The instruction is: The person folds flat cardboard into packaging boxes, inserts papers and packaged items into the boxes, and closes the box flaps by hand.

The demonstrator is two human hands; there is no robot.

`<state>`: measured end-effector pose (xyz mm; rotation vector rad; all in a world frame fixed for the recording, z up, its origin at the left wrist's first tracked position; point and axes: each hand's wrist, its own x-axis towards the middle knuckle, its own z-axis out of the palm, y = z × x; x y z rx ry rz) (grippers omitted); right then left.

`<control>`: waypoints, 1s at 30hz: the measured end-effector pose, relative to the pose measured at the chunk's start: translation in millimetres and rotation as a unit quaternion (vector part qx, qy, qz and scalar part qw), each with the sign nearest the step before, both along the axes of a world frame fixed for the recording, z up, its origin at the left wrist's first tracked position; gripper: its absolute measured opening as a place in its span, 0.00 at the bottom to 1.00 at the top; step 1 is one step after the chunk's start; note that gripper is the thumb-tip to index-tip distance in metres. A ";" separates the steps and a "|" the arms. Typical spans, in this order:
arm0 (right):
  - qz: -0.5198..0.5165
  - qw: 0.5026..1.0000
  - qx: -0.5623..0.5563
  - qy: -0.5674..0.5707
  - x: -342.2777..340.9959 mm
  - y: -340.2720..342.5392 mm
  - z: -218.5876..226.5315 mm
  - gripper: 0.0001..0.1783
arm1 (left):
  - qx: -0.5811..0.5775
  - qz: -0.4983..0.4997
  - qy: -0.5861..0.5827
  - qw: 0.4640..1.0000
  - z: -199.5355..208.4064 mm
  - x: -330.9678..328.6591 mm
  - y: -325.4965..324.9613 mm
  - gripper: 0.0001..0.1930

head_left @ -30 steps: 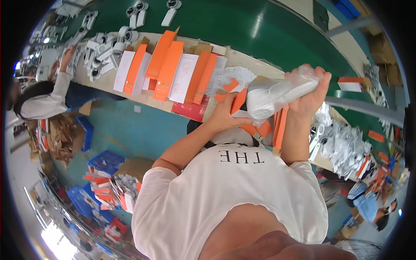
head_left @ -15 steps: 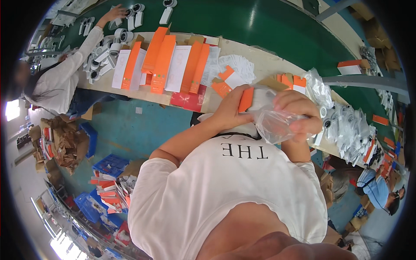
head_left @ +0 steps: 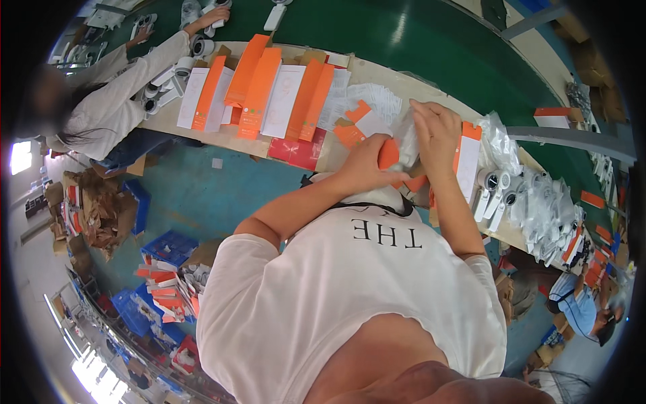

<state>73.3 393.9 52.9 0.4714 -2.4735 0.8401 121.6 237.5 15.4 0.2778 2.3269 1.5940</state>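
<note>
Both of my hands are at the near edge of the bench, around an orange-and-white carton partly hidden by them. My left hand (head_left: 367, 165) is closed around the carton's orange end flap (head_left: 388, 155). Between the hands a clear plastic bag (head_left: 406, 141) bulges beside the flap; its contents are hard to make out. My right hand (head_left: 439, 135) arches over the bag, fingers bent down together on its far side. Just beyond lie an open orange-and-white carton (head_left: 370, 122) and a spread of printed leaflets (head_left: 380, 101).
Orange-and-white cartons (head_left: 256, 94) stand in a row to the left. White handheld devices (head_left: 494, 192) and bagged ones (head_left: 545, 215) pile up at right, under a grey metal bar (head_left: 565, 137). Behind runs a green conveyor belt (head_left: 336, 27). A co-worker's arm (head_left: 161, 57) reaches over devices at far left.
My right hand has swung left and away from me, carrying the plastic bag upright beside the carton flap. My left hand keeps its hold. The co-worker's arm has moved right.
</note>
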 end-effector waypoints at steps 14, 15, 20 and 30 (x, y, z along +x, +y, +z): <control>0.132 0.954 -0.064 -0.260 -3.8 26.6 29.6 0.19 | -0.003 0.037 -0.050 0.998 -17.9 -15.6 -7.4 0.44; 0.141 0.976 0.018 -0.166 3.6 24.6 32.2 0.18 | -0.002 0.067 -0.081 0.994 -17.2 -15.6 -9.3 0.45; 0.185 0.975 0.094 -0.077 22.4 18.7 -1.2 0.14 | -0.014 0.033 -0.052 0.998 -17.4 -16.7 -3.2 0.42; 0.223 0.905 0.264 -0.247 40.7 25.2 -26.5 0.38 | -0.060 -0.098 0.058 0.992 -30.5 -18.4 19.4 0.36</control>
